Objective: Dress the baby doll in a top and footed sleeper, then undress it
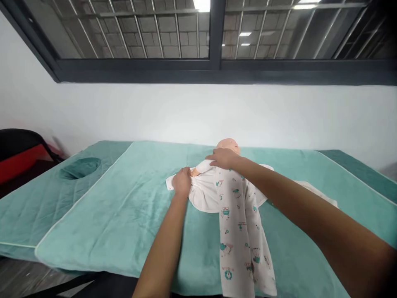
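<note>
Lying mostly open, the right hand is resting on the baby doll; at its 8 o'clock, the left hand is gripping the white sleeve on the teal bed.

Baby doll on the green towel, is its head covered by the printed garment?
No, the doll's head lies bare beyond the right hand, while the printed garment lies over the body only.
</note>
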A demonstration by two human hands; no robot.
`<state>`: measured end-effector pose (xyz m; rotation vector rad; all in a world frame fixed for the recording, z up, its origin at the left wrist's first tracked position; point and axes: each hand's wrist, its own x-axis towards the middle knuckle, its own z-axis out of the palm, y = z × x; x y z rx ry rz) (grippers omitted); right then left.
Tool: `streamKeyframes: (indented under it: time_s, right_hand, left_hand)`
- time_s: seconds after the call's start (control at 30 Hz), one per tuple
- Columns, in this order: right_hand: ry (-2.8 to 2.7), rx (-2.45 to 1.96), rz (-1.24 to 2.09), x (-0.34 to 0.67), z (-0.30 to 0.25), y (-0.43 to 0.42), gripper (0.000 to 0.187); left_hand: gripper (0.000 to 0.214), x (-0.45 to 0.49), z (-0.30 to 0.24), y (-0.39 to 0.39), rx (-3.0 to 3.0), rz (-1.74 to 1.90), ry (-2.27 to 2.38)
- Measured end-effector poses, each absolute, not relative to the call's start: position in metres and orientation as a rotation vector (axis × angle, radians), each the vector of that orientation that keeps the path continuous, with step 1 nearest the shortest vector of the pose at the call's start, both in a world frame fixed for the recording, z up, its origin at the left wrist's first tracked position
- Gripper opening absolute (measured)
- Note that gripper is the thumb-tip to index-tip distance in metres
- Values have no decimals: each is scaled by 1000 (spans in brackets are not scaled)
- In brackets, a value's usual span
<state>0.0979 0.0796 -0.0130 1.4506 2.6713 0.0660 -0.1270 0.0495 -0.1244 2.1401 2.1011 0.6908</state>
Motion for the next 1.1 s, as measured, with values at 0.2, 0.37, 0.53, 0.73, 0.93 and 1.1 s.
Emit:
streamKeyframes:
  time_s: [0.2, 0.37, 0.53, 0.73, 0.93, 1.1]
  right_hand:
    - [2758, 1579, 44, 113, -18, 77, 42]
    - [2791, 1590, 88, 94, -37, 71, 44]
    - [2874, 1556, 76, 70, -52, 69, 36]
    - [2990, 1736, 37, 114, -53, 58, 43]
    - [2922, 2160, 87, 223, -103, 19, 46]
    - [2668, 2448, 18, 257, -136, 5, 41]
  left_hand:
    - [39, -126, -126, 39, 2231, 727, 2030]
    - [51, -126, -126, 32, 2287, 921, 2017]
    - [42, -134, -124, 24, 2182, 863, 2226]
    - [41, -144, -126, 13, 2094, 755, 2339]
    - [44, -139, -126, 12, 2032, 681, 2372]
    - [46, -137, -122, 2, 2084, 625, 2363]
